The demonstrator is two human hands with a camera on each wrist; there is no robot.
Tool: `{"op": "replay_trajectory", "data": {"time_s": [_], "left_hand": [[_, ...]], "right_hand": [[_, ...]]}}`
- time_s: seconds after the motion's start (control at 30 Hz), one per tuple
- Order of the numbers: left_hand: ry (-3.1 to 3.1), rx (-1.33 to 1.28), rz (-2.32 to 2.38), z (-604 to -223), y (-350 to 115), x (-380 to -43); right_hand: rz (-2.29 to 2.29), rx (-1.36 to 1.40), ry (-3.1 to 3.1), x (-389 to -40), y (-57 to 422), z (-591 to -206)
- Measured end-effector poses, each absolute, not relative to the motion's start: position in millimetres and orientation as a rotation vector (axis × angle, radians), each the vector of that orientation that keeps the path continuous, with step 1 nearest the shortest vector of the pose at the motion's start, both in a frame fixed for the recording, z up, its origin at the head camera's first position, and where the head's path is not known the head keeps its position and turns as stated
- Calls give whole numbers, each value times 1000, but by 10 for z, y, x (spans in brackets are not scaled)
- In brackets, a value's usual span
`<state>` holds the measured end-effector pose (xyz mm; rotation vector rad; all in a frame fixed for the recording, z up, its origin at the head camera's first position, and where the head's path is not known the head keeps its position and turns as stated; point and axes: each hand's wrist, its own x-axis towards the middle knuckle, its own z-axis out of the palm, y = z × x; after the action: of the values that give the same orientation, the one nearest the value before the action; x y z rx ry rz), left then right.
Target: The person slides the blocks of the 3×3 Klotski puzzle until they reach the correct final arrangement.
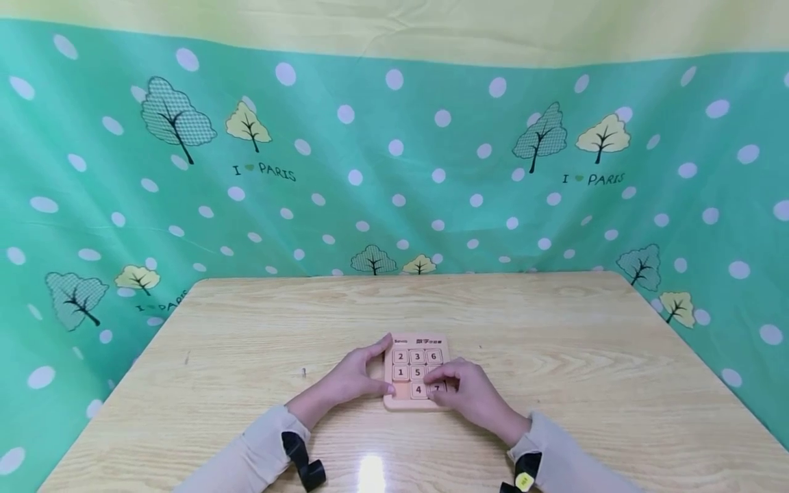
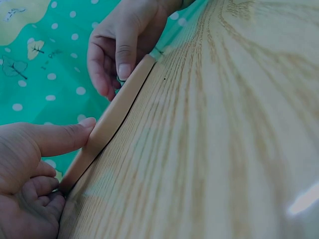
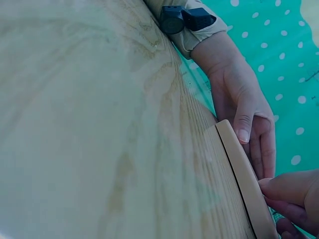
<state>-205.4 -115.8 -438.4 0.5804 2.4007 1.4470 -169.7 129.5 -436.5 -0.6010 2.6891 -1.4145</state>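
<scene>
A pale wooden number slide puzzle [image 1: 416,407] lies flat on the table, with numbered square tiles in a frame. Its top row reads 2, 3, 6; below come 1 and 5, with the tile right of 5 mostly covered. The lower left slot holds no tile, and 4 and 7 stand beside it. My left hand [image 1: 353,375] grips the frame's left side, index finger at the upper corner and thumb by the vacant slot. From the right, my right hand [image 1: 471,394] reaches over the tiles, bent index finger and thumb touching down near 5 and 7.
The light wood-grain table [image 1: 259,315] extends around the puzzle on every side. A green dotted curtain [image 1: 394,171] with printed trees hangs behind and beside it. Black straps [image 1: 302,459] circle both sleeve cuffs.
</scene>
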Motion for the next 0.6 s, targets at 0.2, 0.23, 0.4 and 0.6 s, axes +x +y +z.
{"op": "replay_trajectory", "data": {"time_s": [0.2,0.23,0.4,0.6], "left_hand": [[2411,586,1430,-4386,-1156,-2061],[2409,591,1433,-4388,-1155,-2063],[2399,591,1466,-4397,-1157,-2066],[2400,588,1455,-4403,-1157,-2067]], "right_hand": [[-1429,-625,2693,-1689,1292,-4365],[-1434,-625,2694,-1685,1290,-4363],[-1436,-633,2702,-1682,1265,-4371],[-1434,-627,2713,-1677,1233,-4378]]}}
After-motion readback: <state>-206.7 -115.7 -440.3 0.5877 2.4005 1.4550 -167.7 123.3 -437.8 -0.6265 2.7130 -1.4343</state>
